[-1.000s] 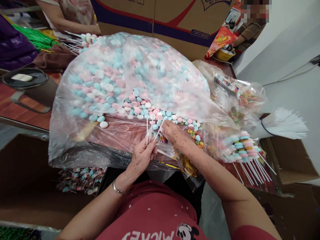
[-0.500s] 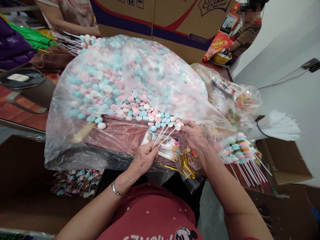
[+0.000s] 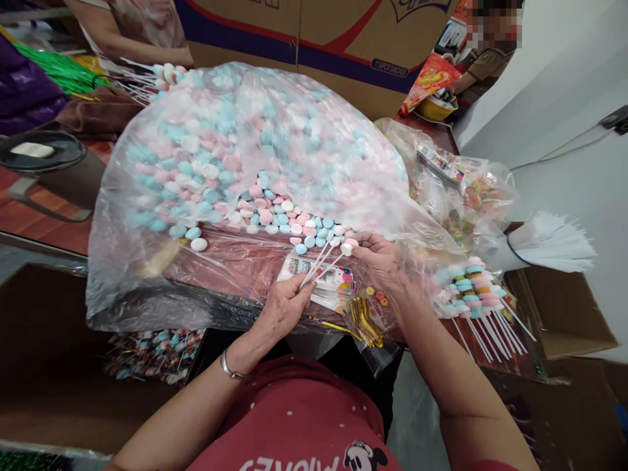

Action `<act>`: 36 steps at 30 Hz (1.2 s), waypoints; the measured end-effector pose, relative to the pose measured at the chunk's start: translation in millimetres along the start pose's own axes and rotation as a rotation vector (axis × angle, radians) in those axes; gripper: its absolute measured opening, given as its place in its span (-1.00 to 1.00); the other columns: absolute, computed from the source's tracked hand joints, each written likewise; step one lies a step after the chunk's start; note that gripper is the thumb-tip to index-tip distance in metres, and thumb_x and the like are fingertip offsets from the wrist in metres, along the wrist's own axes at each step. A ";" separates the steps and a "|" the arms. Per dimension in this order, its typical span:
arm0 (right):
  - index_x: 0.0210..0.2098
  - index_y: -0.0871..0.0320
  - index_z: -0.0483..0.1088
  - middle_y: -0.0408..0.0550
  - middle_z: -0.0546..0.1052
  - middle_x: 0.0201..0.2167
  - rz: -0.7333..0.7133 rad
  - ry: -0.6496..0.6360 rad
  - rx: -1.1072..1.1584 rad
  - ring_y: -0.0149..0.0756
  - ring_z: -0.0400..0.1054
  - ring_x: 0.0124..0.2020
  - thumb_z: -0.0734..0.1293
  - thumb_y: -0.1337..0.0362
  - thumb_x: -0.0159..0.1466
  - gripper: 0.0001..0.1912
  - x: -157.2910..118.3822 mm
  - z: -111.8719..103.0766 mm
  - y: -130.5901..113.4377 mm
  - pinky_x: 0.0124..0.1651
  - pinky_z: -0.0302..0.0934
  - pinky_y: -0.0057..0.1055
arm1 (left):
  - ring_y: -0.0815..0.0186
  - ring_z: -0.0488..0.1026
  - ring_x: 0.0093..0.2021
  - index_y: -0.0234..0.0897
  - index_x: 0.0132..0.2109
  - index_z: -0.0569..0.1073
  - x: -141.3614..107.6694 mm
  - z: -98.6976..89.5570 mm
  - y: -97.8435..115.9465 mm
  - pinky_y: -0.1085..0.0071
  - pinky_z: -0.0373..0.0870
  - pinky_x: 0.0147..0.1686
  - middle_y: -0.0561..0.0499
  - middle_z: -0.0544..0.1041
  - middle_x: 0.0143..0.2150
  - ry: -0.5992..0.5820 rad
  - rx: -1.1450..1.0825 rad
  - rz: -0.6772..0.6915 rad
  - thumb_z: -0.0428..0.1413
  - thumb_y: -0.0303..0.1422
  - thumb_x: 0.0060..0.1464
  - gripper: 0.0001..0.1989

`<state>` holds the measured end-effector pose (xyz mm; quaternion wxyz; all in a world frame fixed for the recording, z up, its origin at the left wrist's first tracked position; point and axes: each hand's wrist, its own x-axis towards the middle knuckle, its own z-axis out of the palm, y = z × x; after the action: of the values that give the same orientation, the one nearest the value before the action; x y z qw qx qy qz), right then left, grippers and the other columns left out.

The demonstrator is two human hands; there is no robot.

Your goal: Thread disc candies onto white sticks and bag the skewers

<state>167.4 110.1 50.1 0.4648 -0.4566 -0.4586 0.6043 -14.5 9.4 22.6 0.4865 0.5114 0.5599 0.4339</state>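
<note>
My left hand [image 3: 285, 306] is closed on a few thin white sticks [image 3: 321, 265] that fan out up and to the right. My right hand [image 3: 380, 258] pinches candy at the tip of one stick; a white candy [image 3: 347, 249] and a pink one show at its fingertips. Just beyond both hands, loose pink, blue and white candies [image 3: 282, 219] spill from the mouth of a large clear plastic bag [image 3: 161, 163]. Printed packets [image 3: 338, 281] lie under the sticks, with gold twist ties [image 3: 366, 320] beside them.
Candy skewers [image 3: 473, 294] lie at right, near a bundle of white sticks [image 3: 552, 242]. A lidded mug [image 3: 53, 167] stands at left. Behind the bag rises a large carton [image 3: 343, 52]. Open boxes [image 3: 39, 366] flank the table [image 3: 230, 261]. Two other people are at the far side.
Both hands keep nearly the same place and hold. A pink candy now shows beside the white one at my right fingertips. The view has shifted slightly.
</note>
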 end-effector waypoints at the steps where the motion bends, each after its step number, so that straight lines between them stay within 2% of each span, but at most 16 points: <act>1: -0.43 0.13 0.50 -0.15 0.59 -0.31 -0.030 -0.007 -0.019 -0.42 0.43 -0.35 0.58 0.21 -0.11 -0.71 -1.0 0.5 1.0 -0.20 0.39 -0.40 | 0.40 0.16 -0.58 -0.23 -0.58 0.27 -0.1 0.2 -0.1 0.46 0.08 -0.50 0.15 0.24 -0.66 0.002 -0.003 -0.004 0.02 -0.23 0.13 -0.65; 7: -0.35 0.07 0.54 -0.19 0.55 -0.38 -0.185 -0.055 -0.180 -0.39 0.43 -0.32 0.52 0.14 0.05 -0.79 -5.5 0.6 11.9 -0.16 0.41 -0.35 | 0.39 0.18 -0.57 -0.22 -0.57 0.27 -0.8 1.3 0.5 0.45 0.08 -0.50 0.14 0.26 -0.65 0.018 -0.001 -0.022 0.01 -0.22 0.11 -0.67; 15: -0.21 0.06 0.54 -0.17 0.60 -0.35 -0.214 -0.066 -0.345 -0.36 0.49 -0.33 0.42 0.12 0.18 -0.78 -10.9 1.1 23.8 -0.17 0.42 -0.37 | 0.38 0.18 -0.56 -0.22 -0.52 0.26 -0.4 4.3 -7.2 0.45 0.10 -0.50 0.14 0.25 -0.63 0.038 0.009 0.001 -0.02 -0.19 0.15 -0.67; 21: -0.06 0.05 0.53 -0.08 0.64 -0.11 -0.576 -0.023 -0.798 -0.25 0.53 -0.11 0.30 0.16 0.31 -0.73 -15.6 2.7 27.6 0.05 0.42 -0.30 | 0.39 0.18 -0.55 -0.23 -0.44 0.32 -1.7 3.9 -7.3 0.45 0.12 -0.49 0.15 0.25 -0.61 0.015 0.019 0.009 -0.05 -0.18 0.17 -0.71; 25: 0.02 0.07 0.50 -0.06 0.62 -0.05 -0.717 -0.032 -0.961 -0.26 0.53 -0.06 0.21 0.21 0.38 -0.69 -19.6 8.9 30.3 0.05 0.43 -0.34 | 0.39 0.19 -0.55 -0.25 -0.39 0.36 -3.8 3.2 -9.9 0.45 0.13 -0.49 0.15 0.26 -0.61 0.020 0.025 0.036 -0.05 -0.19 0.18 -0.72; 32: 0.03 0.14 0.47 -0.01 0.63 -0.10 -0.752 -0.128 -1.036 -0.29 0.55 -0.13 0.18 0.26 0.39 -0.68 -26.8 16.4 28.8 -0.02 0.42 -0.41 | 0.41 0.16 -0.57 -0.27 -0.30 0.42 -3.7 5.2 -18.2 0.47 0.11 -0.52 0.18 0.23 -0.61 0.041 -0.021 0.034 -0.02 -0.21 0.17 -0.76; 36: 0.03 0.14 0.46 -0.02 0.63 -0.10 -0.740 -0.238 -1.038 -0.32 0.55 -0.12 0.17 0.26 0.40 -0.69 -33.9 15.1 26.7 -0.01 0.41 -0.42 | 0.42 0.15 -0.57 -0.27 -0.35 0.40 -3.9 5.2 -17.8 0.47 0.11 -0.52 0.18 0.23 -0.61 0.058 -0.007 0.033 0.00 -0.21 0.16 -0.75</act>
<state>153.9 70.9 30.7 0.3073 -0.3636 -0.8664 0.1505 -12.0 3.7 4.7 0.4645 0.5060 0.5639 0.4585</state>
